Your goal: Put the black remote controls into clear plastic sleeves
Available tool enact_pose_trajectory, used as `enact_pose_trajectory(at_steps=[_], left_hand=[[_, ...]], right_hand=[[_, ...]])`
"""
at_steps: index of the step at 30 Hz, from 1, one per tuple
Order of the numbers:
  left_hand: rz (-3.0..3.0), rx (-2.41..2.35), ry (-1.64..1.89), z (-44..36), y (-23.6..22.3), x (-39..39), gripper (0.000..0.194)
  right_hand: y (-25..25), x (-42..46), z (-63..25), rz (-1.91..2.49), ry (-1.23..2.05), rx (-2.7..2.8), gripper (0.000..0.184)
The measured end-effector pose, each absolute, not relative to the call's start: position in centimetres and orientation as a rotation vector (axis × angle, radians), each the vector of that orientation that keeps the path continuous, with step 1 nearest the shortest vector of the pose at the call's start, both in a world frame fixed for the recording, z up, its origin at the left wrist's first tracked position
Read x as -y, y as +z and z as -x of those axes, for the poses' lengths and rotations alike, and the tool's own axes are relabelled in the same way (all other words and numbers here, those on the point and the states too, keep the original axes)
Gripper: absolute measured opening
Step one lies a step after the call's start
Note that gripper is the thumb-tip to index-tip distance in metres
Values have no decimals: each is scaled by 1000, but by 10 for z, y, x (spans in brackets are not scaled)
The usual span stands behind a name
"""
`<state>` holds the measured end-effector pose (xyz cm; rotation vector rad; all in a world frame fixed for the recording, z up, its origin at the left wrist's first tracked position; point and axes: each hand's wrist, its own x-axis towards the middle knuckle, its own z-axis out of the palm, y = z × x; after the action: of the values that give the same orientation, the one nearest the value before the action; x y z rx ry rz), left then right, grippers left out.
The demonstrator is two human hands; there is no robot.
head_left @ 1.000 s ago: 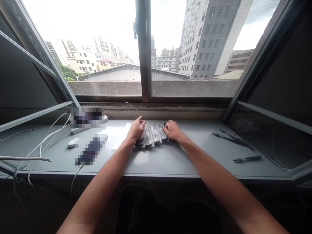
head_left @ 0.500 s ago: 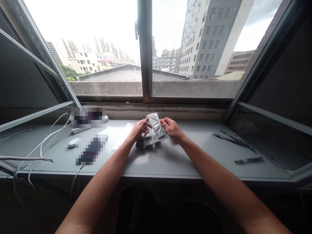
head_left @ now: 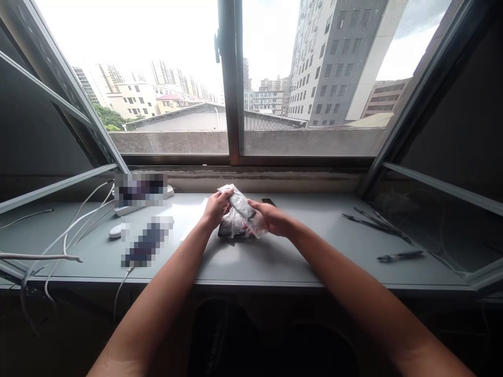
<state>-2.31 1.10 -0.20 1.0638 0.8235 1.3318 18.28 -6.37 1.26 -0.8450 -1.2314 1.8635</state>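
Observation:
Both hands hold a small clear plastic bag (head_left: 240, 205) with dark contents, lifted just above the grey sill (head_left: 275, 256). My left hand (head_left: 215, 208) pinches its upper left end. My right hand (head_left: 269, 217) grips its lower right end, fingers curled round it. Under the lifted bag lies a pile of similar dark-filled plastic bags (head_left: 232, 228). A small dark item (head_left: 269, 201) lies on the sill behind my right hand.
White cables (head_left: 74, 220) and a white oval object (head_left: 115, 230) lie at the left, beside two blurred-out items (head_left: 146, 242). A flat clear bag (head_left: 196, 214) lies left of the pile. Thin dark tools (head_left: 373, 220) and a pen-like tool (head_left: 398, 256) lie at the right. Window frames stand behind.
My hands went from resting on the pile to lifting one bag off it. The bag now tilts lower, with my right hand under its right end.

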Motion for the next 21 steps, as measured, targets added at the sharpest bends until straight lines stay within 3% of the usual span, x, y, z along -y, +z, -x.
enact_pose_trajectory(at_steps=[4,10,16,21], left_hand=[[-1158,-795,1243,24,-3,-9,45],[-1166,-804,1174,25,-10,-12,41],[-1108,-910,1330,29,-8,-18,31],[-1092,-769,1260,29,-8,-17,53]], right_hand=[[15,69,-183,714,2055,1182,45],[5,66,-182,849,2020,1156,16],[3,67,-181,847,2042,1201,21],[3,68,-181,771,2028,1181,22]])
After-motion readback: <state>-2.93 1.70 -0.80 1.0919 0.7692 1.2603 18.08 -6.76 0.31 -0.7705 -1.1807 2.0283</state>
